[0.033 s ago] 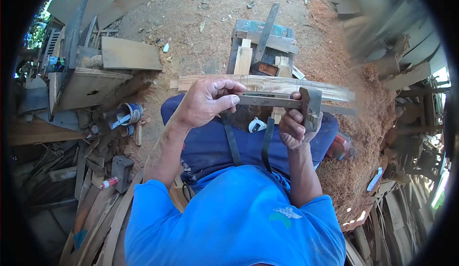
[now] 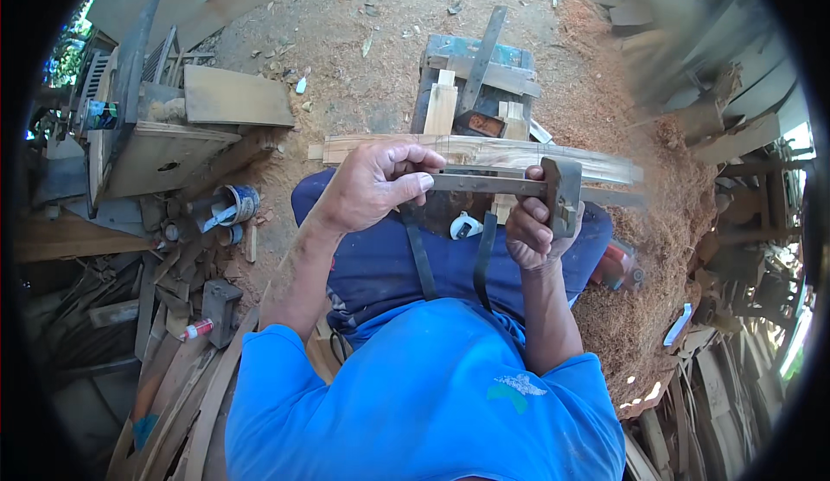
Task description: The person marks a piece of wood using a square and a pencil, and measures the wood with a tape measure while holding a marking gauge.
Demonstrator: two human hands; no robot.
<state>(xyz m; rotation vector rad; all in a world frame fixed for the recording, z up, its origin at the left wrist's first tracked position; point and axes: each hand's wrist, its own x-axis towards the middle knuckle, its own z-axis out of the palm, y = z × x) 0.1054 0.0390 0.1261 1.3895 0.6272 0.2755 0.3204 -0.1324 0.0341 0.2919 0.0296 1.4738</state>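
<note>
A wooden marking gauge is held level in front of me; its block (image 2: 565, 196) sits towards the right end of the long dark beam (image 2: 488, 184). My left hand (image 2: 372, 189) pinches the beam's left end between thumb and fingers. Just left of the block, my right hand (image 2: 534, 232) wraps round the beam with its fingers curled. Behind the gauge, a long pale board (image 2: 493, 149) lies crosswise, its left part partly covered by my left hand. A white tape measure (image 2: 465, 226) rests between my legs, below the beam.
Beyond the board stands a low worn bench (image 2: 437, 46) with wood pieces and a flat metal blade (image 2: 487, 53). Shavings (image 2: 670, 308) heap up at right by a red tool (image 2: 616, 265). A bucket (image 2: 239, 204) and scrap wood (image 2: 164, 308) crowd the left.
</note>
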